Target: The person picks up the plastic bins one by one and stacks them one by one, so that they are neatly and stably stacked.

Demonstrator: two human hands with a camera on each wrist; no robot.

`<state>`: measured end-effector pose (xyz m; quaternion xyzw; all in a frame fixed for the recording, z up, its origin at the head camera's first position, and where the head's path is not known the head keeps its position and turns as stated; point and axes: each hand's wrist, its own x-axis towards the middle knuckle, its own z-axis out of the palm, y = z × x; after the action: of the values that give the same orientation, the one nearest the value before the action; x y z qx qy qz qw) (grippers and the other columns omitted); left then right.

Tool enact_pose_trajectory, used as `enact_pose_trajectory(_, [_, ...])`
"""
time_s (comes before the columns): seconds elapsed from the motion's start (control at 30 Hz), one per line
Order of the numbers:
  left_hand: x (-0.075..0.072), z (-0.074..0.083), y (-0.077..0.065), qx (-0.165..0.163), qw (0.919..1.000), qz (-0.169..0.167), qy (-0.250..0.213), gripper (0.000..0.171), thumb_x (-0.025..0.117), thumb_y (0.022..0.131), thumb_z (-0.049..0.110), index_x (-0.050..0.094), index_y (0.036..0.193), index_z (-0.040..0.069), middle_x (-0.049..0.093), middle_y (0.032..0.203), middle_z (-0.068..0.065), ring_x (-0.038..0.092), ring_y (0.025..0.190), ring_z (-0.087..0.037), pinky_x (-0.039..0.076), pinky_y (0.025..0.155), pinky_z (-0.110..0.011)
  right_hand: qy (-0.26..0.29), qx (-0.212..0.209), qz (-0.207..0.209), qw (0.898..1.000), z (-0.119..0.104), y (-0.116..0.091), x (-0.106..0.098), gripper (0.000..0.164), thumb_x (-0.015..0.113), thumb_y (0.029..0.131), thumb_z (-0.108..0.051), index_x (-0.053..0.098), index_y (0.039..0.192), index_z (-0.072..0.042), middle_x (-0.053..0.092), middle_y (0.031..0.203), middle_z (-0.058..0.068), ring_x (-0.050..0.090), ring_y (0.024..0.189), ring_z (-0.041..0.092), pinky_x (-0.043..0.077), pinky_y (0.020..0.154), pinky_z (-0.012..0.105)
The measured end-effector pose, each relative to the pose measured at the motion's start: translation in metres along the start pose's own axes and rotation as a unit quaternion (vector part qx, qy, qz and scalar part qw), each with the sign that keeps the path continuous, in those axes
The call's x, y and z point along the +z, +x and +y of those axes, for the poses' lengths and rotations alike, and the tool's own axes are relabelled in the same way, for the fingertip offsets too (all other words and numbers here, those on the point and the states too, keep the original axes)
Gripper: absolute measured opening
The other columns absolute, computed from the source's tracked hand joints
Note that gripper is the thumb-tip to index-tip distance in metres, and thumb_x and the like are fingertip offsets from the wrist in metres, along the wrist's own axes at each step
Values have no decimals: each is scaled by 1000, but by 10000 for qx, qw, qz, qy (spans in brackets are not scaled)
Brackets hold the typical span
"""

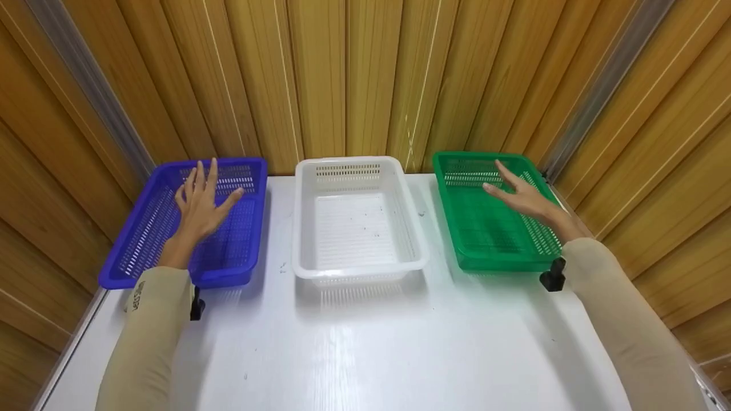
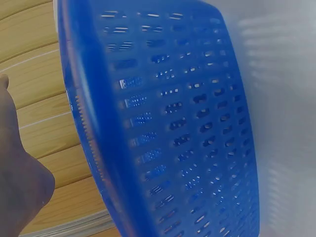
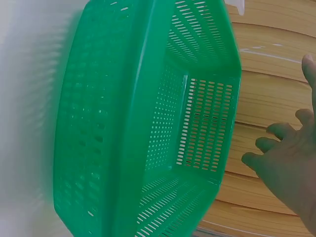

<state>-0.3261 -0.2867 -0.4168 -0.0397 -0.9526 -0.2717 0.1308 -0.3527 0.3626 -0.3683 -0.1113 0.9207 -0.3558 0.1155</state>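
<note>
Over the blue basket (image 1: 260, 228) at the left, my left hand (image 1: 201, 208) is held with its fingers spread and nothing in it. The left wrist view shows that basket's slotted side wall (image 2: 192, 123) up close, with part of the hand (image 2: 19, 173) at the left edge. On the other side, my right hand (image 1: 525, 197) is above the green basket (image 1: 451, 222), thumb and fingers apart and holding nothing. In the right wrist view the green basket (image 3: 126, 123) fills the middle, and the right hand (image 3: 291, 158) shows beyond its rim with loosely bent fingers.
Between the two coloured baskets stands a white basket (image 1: 422, 251) with slotted sides. All three rest on a white table (image 1: 365, 348) near a wood-look panel wall (image 1: 365, 85). Similar panels rise at the left and right, with grey metal strips in the corners.
</note>
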Motion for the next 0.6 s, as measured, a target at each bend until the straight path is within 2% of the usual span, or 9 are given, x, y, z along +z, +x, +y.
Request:
enact_pose_trajectory(0.1, [3, 1, -3, -45, 9998, -43, -196, 93, 47, 101, 59, -2, 165, 14, -6, 171, -25, -3, 156, -49, -4, 118, -74, 130, -11, 37, 9999, 2, -1, 4, 82, 45, 107, -47, -11, 164, -26, -6, 172, 19, -2, 158, 46, 8, 119, 75])
enact_pose_trajectory(0.33, [7, 10, -5, -94, 9986, -166, -498, 92, 47, 102, 56, -3, 165, 14, -4, 172, -22, 0, 156, -51, -5, 118, -74, 512, -271, 463, 9972, 2, -5, 10, 81, 49, 106, -48, -1, 165, -25, 6, 172, 19, 7, 159, 42, 16, 123, 68])
enact_pose_trajectory(0.6, [12, 17, -14, -29, 9955, -289, -898, 90, 49, 102, 53, -3, 166, 17, 0, 173, -18, 2, 156, -51, -5, 118, -72, 930, -500, 384, 9937, 0, -2, 20, 76, 47, 108, -41, 1, 166, -21, 12, 171, 19, 16, 158, 41, 21, 124, 63])
